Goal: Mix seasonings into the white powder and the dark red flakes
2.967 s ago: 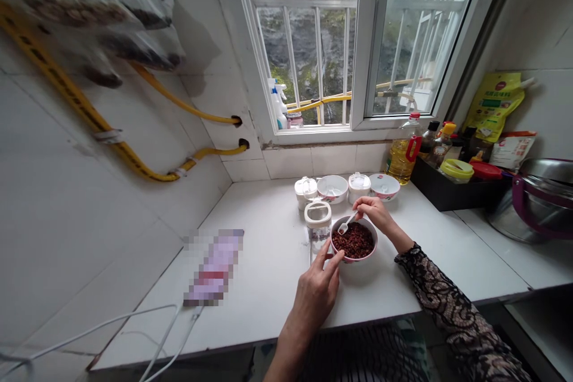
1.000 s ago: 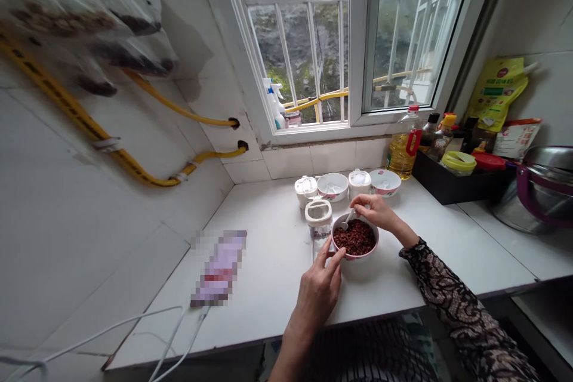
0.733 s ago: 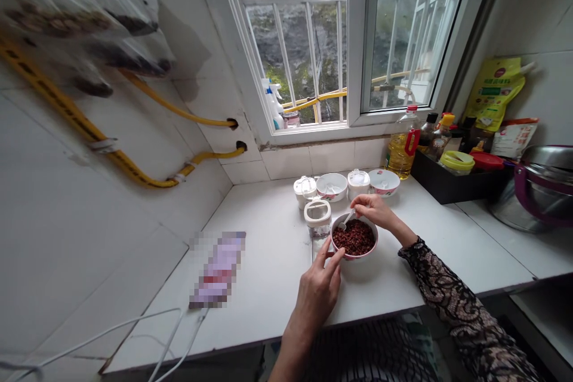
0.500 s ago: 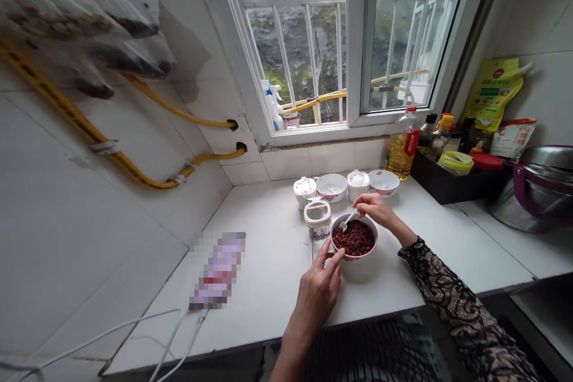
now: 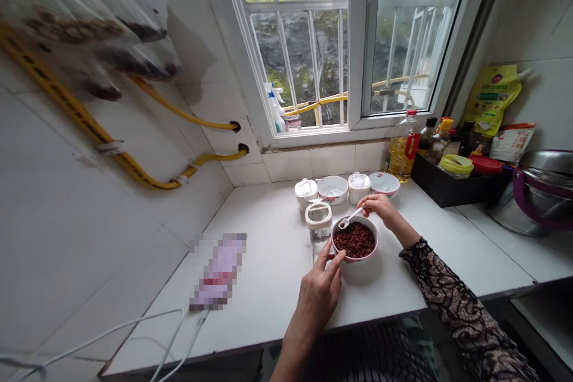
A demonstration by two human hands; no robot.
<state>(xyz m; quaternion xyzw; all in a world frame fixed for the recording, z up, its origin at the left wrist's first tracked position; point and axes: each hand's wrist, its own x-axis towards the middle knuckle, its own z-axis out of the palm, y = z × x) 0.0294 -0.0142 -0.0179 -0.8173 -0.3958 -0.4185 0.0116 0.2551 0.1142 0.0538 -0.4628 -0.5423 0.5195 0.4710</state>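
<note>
Dark red grains (image 5: 353, 240) in a pink-rimmed bowl (image 5: 356, 261) on the counter (image 5: 268, 298)
Right hand (image 5: 380, 209) fingers pinch a small white spoon (image 5: 350, 218) above the grains; left hand (image 5: 317, 295) fingers lie spread against the rim. A knock could tip the bowl toward the plastic jar (image 5: 319, 221) just beside it, and a tilted spoon could scatter grains onto the counter.

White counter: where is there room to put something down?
Bare white counter lies left of the clear lidded jar, and right of the pink-rimmed bowl of dark red grains, before the black tray. Behind, white lidded jars and bowls crowd the window wall.
</note>
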